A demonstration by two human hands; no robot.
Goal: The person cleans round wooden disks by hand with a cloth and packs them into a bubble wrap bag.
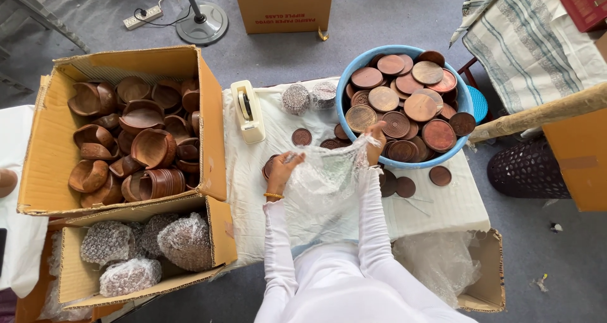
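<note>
You are mid-wrap: both your left hand (286, 165) and right hand (374, 138) have fingers pinched on the clear crinkled bubble-wrap sheet (325, 181), spread over the white-clothed table (436, 203). Next, it seems, comes a round wooden lid from the blue plastic basin (466, 102).

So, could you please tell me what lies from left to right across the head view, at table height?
Box of wooden bowls → tape dispenser → left hand → bubble wrap → right hand → blue tub of wooden lids → black basket.
</note>
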